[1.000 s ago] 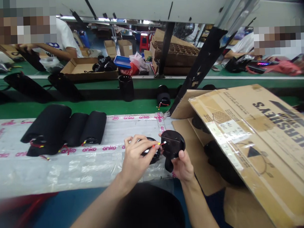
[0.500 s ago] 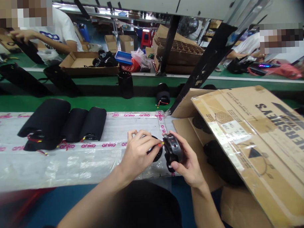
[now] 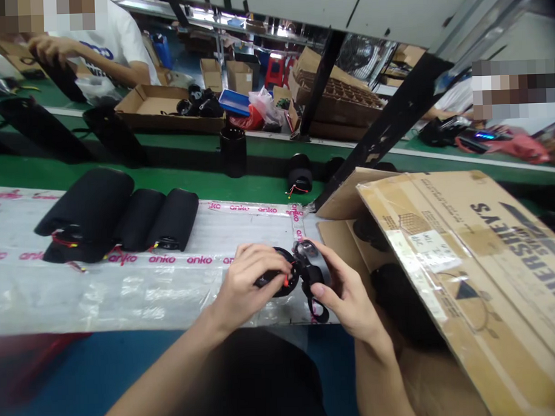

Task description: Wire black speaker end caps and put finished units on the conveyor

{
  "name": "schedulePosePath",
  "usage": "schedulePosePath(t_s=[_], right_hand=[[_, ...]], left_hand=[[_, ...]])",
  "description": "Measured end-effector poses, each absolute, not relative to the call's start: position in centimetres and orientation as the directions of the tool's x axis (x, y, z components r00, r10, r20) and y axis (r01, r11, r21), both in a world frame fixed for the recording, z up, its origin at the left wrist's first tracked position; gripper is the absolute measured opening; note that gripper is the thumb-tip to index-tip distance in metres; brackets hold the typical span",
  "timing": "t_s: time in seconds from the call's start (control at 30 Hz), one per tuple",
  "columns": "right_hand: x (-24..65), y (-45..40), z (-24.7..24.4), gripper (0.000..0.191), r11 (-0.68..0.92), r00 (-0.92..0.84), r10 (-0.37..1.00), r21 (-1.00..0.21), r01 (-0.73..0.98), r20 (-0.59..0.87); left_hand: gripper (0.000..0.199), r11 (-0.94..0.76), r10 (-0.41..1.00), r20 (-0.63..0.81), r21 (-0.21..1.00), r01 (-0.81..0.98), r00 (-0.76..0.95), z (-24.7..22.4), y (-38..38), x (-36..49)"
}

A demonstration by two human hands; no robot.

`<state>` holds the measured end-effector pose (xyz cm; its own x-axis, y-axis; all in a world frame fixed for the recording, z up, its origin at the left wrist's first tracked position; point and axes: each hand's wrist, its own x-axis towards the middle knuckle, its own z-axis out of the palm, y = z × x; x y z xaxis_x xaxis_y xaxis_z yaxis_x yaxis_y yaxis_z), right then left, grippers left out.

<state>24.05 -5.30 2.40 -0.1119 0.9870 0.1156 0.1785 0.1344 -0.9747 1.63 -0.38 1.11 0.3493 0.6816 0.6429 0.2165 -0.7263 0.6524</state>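
Plastic-sheeted bench (image 3: 102, 293), left grip (image 3: 248, 288) closed on black disc (image 3: 287, 254), right grip (image 3: 346, 290) pinching strapped cap (image 3: 307, 258)

Inventory of the two bare limbs I am working, both in view. Left hand (image 3: 248, 288): I am keeping it curled over, back upward, with the fingers (image 3: 267, 254) wrapping forward and closing. Left wrist (image 3: 213, 319): I am bending it slightly. Left forearm (image 3: 160, 373): I am running it diagonally up from the lower left of the view. Right hand (image 3: 347, 296): I am turning it inward, with the thumb (image 3: 319, 289) pressing leftward. Right forearm (image 3: 379, 380): I am raising it steeply from the bottom edge. Both hands are gripping just beside each other, near the centre of the view.
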Motion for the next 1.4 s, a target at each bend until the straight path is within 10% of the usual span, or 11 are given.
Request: schedulePosePath(t_s=[0.37,0.9,1.4], right_hand=[[23.5,-6.0,-2.1,0.061,0.105,-0.012,0.994,-0.989,-0.107,0.107],[23.0,-6.8,1.3,0.074,0.179,-0.068,0.982,-0.984,0.02,0.177],[22.3,-6.9,1.6,0.07,0.149,0.014,0.988,-0.986,0.074,0.151]], left_hand=[[0.011,-0.813,0.581,0.74,0.503,0.295,0.338,1.1,0.4,1.7],[0.009,-0.782,0.603,0.694,0.417,0.463,0.393,2.4,-0.4,2.3],[0.012,-0.636,0.759,0.615,0.631,0.445,0.214,0.8,-1.6,2.9]])
